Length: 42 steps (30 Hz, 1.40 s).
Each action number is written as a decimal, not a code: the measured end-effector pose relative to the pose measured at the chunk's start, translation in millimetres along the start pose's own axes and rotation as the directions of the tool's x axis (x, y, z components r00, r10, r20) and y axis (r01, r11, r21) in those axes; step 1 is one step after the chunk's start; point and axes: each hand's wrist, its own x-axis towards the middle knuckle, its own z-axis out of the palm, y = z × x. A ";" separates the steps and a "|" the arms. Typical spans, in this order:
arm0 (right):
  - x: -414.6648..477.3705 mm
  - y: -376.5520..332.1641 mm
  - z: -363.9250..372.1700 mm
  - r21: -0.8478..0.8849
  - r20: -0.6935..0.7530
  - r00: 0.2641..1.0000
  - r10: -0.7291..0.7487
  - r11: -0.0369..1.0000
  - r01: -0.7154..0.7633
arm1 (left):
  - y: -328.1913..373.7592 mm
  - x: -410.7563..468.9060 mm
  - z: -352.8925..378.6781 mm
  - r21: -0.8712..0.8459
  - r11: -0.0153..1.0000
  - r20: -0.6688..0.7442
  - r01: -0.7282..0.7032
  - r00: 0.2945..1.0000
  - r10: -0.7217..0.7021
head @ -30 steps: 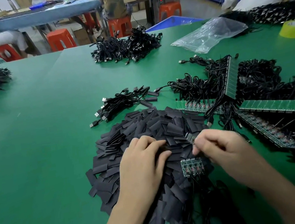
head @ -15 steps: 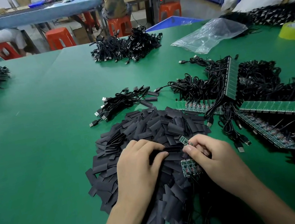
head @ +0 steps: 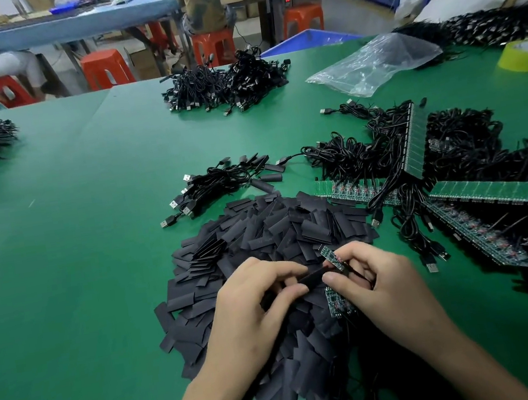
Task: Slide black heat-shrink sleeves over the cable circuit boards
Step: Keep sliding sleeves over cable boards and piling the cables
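Note:
A heap of flat black heat-shrink sleeves [head: 260, 234] lies on the green table in front of me. My left hand [head: 254, 306] pinches one black sleeve [head: 312, 276] between thumb and fingers. My right hand [head: 376, 282] pinches a small green circuit board [head: 331, 256] on its cable, the board's end meeting the sleeve's mouth. A short strip of joined boards [head: 336, 301] lies under my right hand. Both hands sit over the near part of the heap.
Strips of green boards with black cables [head: 458, 193] crowd the right side. A bundle of sleeved USB cables [head: 219, 182] lies beyond the heap. Farther back are cable piles [head: 226, 83], a clear plastic bag [head: 372, 62] and a yellow tape roll [head: 525, 54]. People sit at a far bench.
My left hand has lifted a sleeve from the heap and my right hand has brought the board to its open end; the two hands have drawn together.

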 end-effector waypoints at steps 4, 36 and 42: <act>-0.2 -3.8 -2.8 0.042 -0.008 0.999 -0.035 0.998 0.036 | 0.9 0.3 -1.2 -0.043 0.999 0.020 -0.026 0.999 0.027; -1.8 -15.0 -6.7 -0.050 0.171 0.972 -0.162 0.984 0.173 | -0.7 0.6 -10.0 0.033 0.993 -0.010 -0.113 0.993 0.114; -2.5 -15.1 -6.6 -0.105 0.162 0.973 -0.165 0.977 0.184 | -2.9 -0.9 -10.1 0.070 0.989 -0.001 -0.129 0.992 0.129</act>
